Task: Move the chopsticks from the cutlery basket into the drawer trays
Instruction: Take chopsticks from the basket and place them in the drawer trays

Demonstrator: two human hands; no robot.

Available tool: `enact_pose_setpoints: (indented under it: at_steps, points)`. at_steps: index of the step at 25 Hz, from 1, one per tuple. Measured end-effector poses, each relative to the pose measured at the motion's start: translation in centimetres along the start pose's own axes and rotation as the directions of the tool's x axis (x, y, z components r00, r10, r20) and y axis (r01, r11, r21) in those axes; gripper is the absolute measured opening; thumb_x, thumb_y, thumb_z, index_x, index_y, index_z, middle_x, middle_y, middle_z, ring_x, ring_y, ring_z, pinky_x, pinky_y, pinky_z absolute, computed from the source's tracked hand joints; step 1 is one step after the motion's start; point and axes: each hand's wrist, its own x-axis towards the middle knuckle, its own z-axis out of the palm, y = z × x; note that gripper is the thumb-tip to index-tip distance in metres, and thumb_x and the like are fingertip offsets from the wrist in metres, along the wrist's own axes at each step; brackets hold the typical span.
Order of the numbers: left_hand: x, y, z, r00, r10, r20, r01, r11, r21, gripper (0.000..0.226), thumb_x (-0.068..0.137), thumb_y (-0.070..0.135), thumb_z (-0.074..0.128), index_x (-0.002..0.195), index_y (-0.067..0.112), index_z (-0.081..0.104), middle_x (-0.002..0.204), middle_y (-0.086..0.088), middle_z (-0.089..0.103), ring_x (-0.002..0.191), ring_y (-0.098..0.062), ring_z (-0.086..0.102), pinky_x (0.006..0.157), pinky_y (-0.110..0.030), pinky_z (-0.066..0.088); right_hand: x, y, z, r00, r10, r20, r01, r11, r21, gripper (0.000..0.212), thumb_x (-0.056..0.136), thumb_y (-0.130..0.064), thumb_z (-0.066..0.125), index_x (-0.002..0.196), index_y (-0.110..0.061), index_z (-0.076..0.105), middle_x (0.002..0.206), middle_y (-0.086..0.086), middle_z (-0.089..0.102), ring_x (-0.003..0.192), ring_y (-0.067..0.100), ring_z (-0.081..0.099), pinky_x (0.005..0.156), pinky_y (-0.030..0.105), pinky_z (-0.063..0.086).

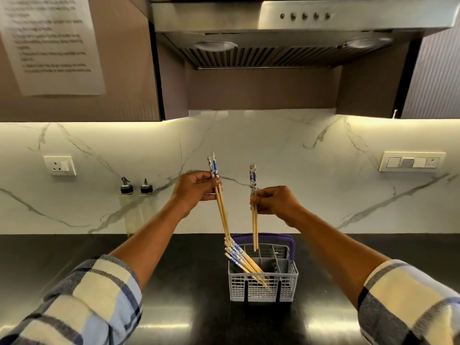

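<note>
A sheet of printed paper (53,43) hung on the cabinet at the far left, its text too blurred to read. Below it a wall socket (60,165) sat in the marble backsplash (286,145), and two small dark-capped bottles (136,187) stood against the marble, left of the left hand's knuckles.

The left hand (195,188) was raised above the black counter (174,282), its fingers (207,176) closed around a pair of chopsticks (220,202) just below their blue-and-white patterned tops. That pair ran down and to the right from the fingers, tilted, its lower tips reaching the bunch below.

Beneath and between the two hands stood the grey cutlery basket (263,287) with a purple handle (292,242). A bunch of remaining chopsticks (242,260) leaned in a front compartment, patterned ends up and to the left.

The right hand (275,202) was held slightly lower than the left, fingers (260,199) pinched shut on a second pair of chopsticks (254,220). This pair hung almost upright from the fingers, patterned ends above them, the thin tips directly below at the rim of a rear compartment; whether they touched it could not be told.

Both forearms came out of rolled checked sleeves (82,302). Far right of the right hand a switch plate (412,161) was set in the marble, and a steel extractor hood (298,33) hung overhead.
</note>
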Motion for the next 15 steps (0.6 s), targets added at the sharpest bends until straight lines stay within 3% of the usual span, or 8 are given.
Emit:
enact_pose_setpoints:
  at_steps: [5, 15]
  points:
    - [-1.0, 1.4, 0.9, 0.994, -0.055, 0.091, 0.054, 0.998, 0.015, 0.008, 0.088, 0.006, 0.070, 0.095, 0.008, 0.072, 0.090, -0.015, 0.077, 0.082, -0.028, 0.076, 0.074, -0.037, 0.063, -0.8, -1.6, -0.7, 1.000, 0.008, 0.030, -0.011, 0.997, 0.072, 0.015, 0.087, -0.006, 0.071, 0.098, 0.004, 0.074, 0.093, 0.022, 0.075, 0.080, 0.028, 0.074, 0.071, 0.030, 0.062]
    - [-1.6, 1.9, 1.2, 0.990, -0.088, 0.112, 0.088, 0.996, 0.004, 0.010, 0.087, 0.006, 0.070, 0.097, 0.007, 0.071, 0.091, -0.015, 0.077, 0.083, -0.028, 0.076, 0.073, -0.037, 0.063, -1.9, -2.5, -1.1, 0.999, 0.023, 0.033, -0.025, 0.997, 0.068, 0.014, 0.087, -0.008, 0.071, 0.097, 0.001, 0.074, 0.095, 0.020, 0.076, 0.085, 0.030, 0.075, 0.072, 0.032, 0.062]
